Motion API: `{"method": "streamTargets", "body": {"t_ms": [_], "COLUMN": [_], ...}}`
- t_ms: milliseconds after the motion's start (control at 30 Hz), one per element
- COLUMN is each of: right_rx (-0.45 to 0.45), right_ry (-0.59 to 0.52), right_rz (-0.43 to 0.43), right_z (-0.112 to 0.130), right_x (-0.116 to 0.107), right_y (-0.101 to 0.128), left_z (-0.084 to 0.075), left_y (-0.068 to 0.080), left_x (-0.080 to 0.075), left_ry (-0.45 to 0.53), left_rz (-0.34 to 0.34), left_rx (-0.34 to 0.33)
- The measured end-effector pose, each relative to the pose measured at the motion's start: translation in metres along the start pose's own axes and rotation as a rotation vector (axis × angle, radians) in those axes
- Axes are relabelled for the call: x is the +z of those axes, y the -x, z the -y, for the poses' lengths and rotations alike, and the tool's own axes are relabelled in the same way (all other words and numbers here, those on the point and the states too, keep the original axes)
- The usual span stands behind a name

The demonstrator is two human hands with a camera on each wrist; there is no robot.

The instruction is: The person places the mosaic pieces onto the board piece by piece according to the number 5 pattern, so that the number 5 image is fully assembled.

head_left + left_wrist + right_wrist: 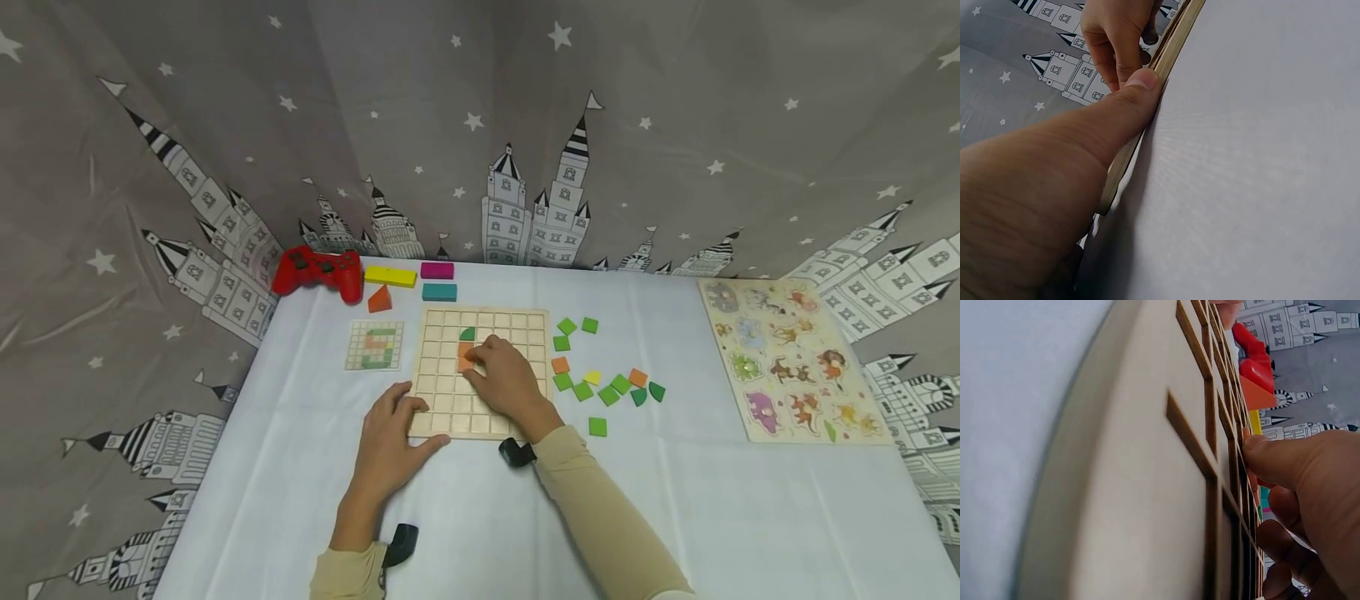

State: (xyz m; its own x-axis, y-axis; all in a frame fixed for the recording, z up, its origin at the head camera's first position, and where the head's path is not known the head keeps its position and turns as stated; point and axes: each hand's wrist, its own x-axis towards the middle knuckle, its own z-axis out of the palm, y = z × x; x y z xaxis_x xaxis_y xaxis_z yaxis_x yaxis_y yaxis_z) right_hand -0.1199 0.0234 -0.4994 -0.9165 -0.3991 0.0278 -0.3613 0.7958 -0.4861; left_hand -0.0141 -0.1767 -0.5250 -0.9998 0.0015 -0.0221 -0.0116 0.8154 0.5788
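A wooden grid board (450, 400) lies on the white table. My right hand (480, 357) rests on its middle and pinches an orange tile (464, 356) sitting in a cell, just below a green quarter-round tile (467, 334). In the right wrist view the thumb (1272, 459) touches the board (1166, 487) and the other fingers curl below it. My left hand (397, 417) lies on the board's near left corner. Its straight thumb (1141, 84) presses against the board's edge (1172, 44).
A pattern card (374, 345) lies left of the board. Behind it are a red game controller (318, 271) and yellow (390, 276), magenta (437, 270), teal (438, 292) and orange (379, 299) blocks. Several loose tiles (600, 387) lie to the right. An animal puzzle (787, 358) lies far right.
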Motion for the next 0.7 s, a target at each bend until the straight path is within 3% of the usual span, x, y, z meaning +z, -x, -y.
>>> {"method": "streamTargets", "body": {"t_ms": [700], "right_rx": [0.048], "right_ry": [-0.02], "right_rz": [-0.016], "right_z": [-0.0048], "right_x": [0.0005], "right_y": [0.0026], "left_z": [-0.0027], "left_y": [0.0006], "left_x": [-0.0033], "left_ry": [0.003], "left_rz": [-0.002], "left_rx": [0.001]}}
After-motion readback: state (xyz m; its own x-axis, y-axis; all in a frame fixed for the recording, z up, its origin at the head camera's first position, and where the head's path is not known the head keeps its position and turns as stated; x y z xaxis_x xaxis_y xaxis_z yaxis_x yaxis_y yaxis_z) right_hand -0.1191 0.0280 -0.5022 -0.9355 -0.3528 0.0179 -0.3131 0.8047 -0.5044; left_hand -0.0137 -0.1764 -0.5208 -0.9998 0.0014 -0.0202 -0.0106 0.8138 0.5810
